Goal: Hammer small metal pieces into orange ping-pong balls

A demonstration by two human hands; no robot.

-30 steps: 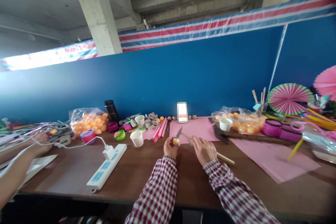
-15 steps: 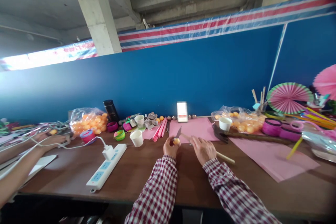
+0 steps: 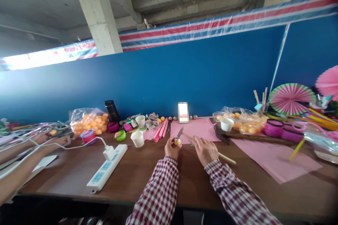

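My left hand (image 3: 171, 149) is closed round a small orange ball (image 3: 177, 142) just above the brown table (image 3: 148, 172). A short grey blade (image 3: 180, 133) sticks up from that hand beside the ball. My right hand (image 3: 204, 150) is closed on a thin wooden stick (image 3: 226, 158), which runs from near the ball back past my wrist to the right. Both hands sit close together at the near edge of a pink paper sheet (image 3: 194, 128). Both of my sleeves are red and white check.
A white power strip (image 3: 107, 167) with a cable lies to the left, with white paper cups (image 3: 137, 139) beyond it. Bags of orange balls (image 3: 88, 121) stand at the back left and right. Pink paper (image 3: 274, 158), tape rolls and paper fans (image 3: 290, 98) fill the right. Another person's hands (image 3: 50, 140) work at far left.
My hands have stayed in place with the ball, blade and stick. The other person's hands at the far left have shifted slightly.
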